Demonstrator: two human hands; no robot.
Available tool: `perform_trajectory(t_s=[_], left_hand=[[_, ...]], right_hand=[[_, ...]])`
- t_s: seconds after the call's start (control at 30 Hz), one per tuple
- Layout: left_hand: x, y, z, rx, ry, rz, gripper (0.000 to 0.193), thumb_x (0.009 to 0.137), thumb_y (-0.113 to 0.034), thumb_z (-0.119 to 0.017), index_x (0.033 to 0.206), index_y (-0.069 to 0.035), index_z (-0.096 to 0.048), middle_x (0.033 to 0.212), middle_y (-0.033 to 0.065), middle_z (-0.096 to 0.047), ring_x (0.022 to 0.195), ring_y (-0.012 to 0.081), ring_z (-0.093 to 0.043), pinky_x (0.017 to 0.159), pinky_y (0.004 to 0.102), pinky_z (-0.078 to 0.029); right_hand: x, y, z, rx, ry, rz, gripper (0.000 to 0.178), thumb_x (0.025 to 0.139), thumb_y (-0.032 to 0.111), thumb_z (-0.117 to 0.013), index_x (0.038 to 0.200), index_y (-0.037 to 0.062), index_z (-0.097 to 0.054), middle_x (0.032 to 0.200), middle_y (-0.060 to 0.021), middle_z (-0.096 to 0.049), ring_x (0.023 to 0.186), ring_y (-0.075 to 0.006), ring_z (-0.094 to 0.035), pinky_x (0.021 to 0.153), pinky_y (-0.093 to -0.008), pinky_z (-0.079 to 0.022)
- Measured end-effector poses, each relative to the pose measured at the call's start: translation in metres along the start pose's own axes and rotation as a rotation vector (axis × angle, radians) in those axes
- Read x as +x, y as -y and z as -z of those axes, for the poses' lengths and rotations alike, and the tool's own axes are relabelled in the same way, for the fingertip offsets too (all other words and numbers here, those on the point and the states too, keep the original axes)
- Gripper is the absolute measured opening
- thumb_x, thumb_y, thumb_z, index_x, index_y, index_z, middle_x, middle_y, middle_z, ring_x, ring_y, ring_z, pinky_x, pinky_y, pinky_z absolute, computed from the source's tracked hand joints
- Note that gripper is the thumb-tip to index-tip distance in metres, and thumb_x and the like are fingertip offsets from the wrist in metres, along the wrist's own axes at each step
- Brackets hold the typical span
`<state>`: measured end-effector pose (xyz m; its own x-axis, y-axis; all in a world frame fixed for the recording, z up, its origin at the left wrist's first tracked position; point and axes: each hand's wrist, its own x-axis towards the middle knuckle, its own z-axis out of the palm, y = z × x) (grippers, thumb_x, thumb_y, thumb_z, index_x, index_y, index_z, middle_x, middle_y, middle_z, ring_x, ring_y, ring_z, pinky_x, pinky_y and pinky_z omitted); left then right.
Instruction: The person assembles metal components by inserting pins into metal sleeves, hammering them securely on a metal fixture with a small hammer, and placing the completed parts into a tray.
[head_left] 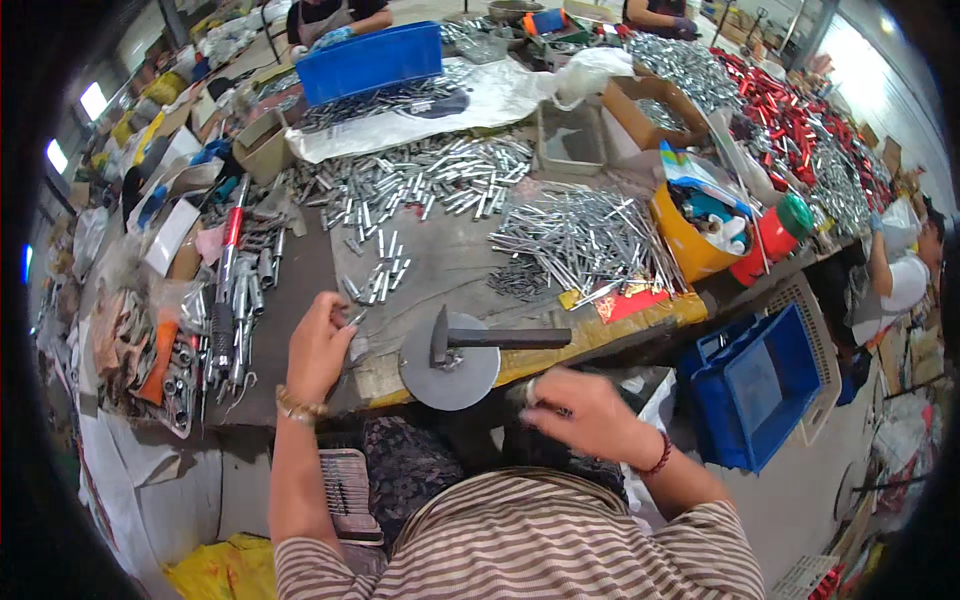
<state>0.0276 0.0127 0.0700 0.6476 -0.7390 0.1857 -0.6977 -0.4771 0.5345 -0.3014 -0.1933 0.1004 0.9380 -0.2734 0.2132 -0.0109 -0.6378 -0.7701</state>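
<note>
At the table's front edge, my left hand (318,345) is pinched around a short silver metal piece (358,318), whose end shows at the fingertips. My right hand (588,412) hangs beyond the table edge with its fingers curled; a small dark spot shows there, but what it holds, if anything, I cannot make out. Between the hands, a hammer (505,338) lies across a round grey metal disc (450,375), its head on the disc and its handle pointing right. A few short metal tubes (378,275) lie just beyond my left hand.
A pile of thin metal rods (590,240) lies at right, beside a yellow bucket (690,235). Farther back are heaped metal tubes (430,180) and a blue bin (370,62). Sockets and tools (230,320) crowd the left. Blue crates (755,390) stand right. Other people work nearby.
</note>
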Motion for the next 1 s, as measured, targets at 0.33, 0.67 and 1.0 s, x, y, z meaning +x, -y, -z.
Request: perform_trajectory(t_s=[0.33,0.67,1.0], left_hand=[[-0.049,-0.063,-0.017,-1.286,0.086,0.365,0.038,0.092,-0.006,-0.063,0.129,-0.001,-0.055,0.095,0.0067,-0.064,0.075,0.0146,-0.068,0.065,0.0294,-0.061],[-0.072,-0.081,-0.044,-0.805,0.269,0.227,0.021,0.089,0.000,-0.069,0.109,-0.001,-0.063,0.094,0.0069,-0.065,0.073,0.0117,-0.062,0.062,0.0256,-0.049],[-0.085,-0.100,-0.025,-0.342,0.027,-0.006,0.017,0.082,0.000,-0.072,0.099,-0.001,-0.072,0.092,0.0084,-0.063,0.083,0.0208,-0.063,0.072,0.0331,-0.049]], right_hand=[[0.032,-0.091,0.062,-0.854,-0.174,0.020,0.005,0.083,0.012,-0.063,0.087,0.0096,-0.065,0.090,-0.0089,-0.062,0.090,-0.0289,-0.068,0.075,-0.0412,-0.056],[0.051,-0.087,0.059,-0.916,-0.043,0.173,0.011,0.086,0.013,-0.062,0.097,0.0113,-0.062,0.095,-0.0075,-0.064,0.090,-0.0271,-0.068,0.078,-0.0410,-0.055],[0.057,-0.013,-0.033,0.327,-0.175,-0.114,0.027,0.089,0.013,-0.072,0.110,0.0009,-0.060,0.091,-0.0179,-0.066,0.079,-0.0281,-0.065,0.073,-0.0406,-0.053]])
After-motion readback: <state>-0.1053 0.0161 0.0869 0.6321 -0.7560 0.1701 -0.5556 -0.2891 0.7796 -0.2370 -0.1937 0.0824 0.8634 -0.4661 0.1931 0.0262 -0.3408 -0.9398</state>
